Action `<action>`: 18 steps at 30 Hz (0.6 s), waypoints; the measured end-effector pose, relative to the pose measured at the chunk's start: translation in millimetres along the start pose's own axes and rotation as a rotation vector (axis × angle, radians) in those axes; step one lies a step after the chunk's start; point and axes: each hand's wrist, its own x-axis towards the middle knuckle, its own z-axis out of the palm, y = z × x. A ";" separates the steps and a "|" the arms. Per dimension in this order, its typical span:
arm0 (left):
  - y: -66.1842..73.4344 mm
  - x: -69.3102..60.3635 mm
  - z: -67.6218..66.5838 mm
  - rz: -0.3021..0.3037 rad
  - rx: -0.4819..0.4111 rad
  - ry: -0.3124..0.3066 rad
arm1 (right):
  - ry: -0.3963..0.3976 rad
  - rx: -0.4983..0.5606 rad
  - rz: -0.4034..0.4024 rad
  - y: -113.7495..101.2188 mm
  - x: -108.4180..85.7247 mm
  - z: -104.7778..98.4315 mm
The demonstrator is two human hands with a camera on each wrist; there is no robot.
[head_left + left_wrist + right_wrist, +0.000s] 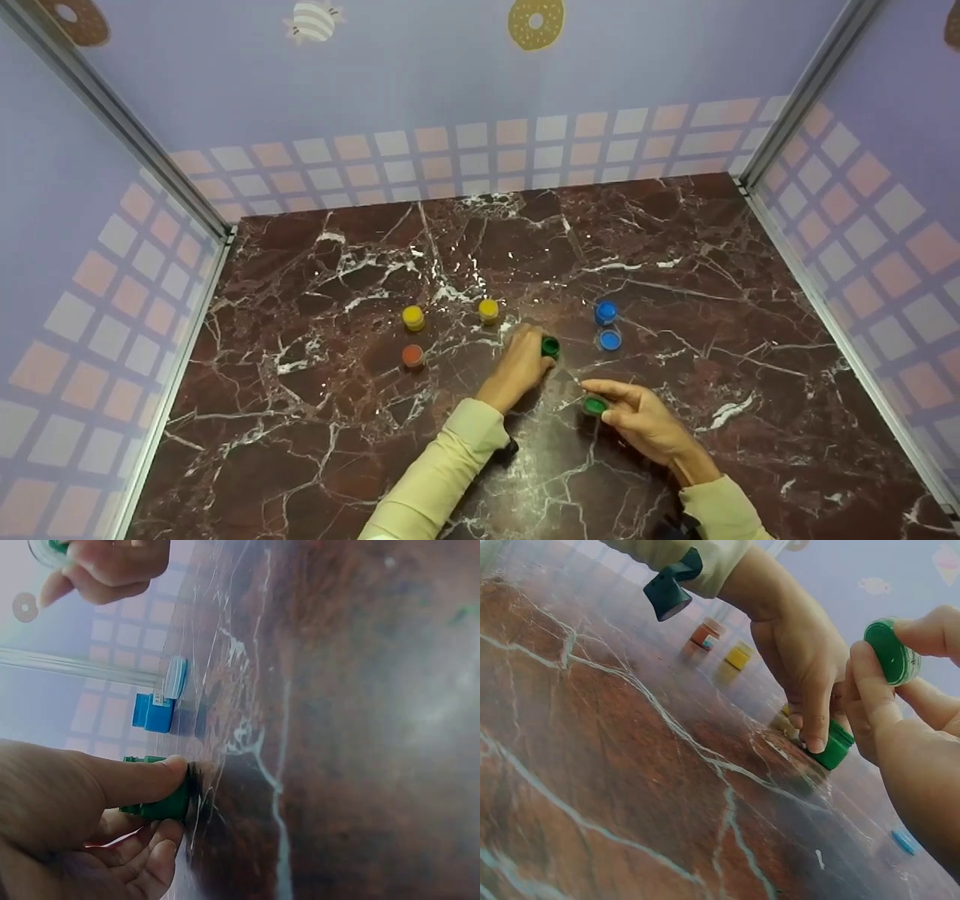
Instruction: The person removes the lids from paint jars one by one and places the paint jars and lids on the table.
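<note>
My left hand (520,366) grips a small green paint jar (550,347) standing on the tabletop. Its top is uncovered, and in the left wrist view the thumb and fingers hold the sides of the green jar (169,795). To the right and nearer the body, my right hand (643,422) pinches a round green lid (595,406) between thumb and fingers, above the table. The right wrist view shows the green inner face of the lid (887,652) tilted toward the camera. Jar and lid are apart.
A blue paint jar (606,313) stands beyond the hands, with a blue lid (610,340) lying just in front of it. Two yellow jars (413,318) (488,311) and an orange jar (412,356) stand to the left. Patterned panels (480,82) enclose the marbled table (285,465).
</note>
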 end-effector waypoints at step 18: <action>0.2 31.5 5.3 -0.063 -0.013 0.042 | 0.079 -0.218 0.001 -3.2 1.1 -2.3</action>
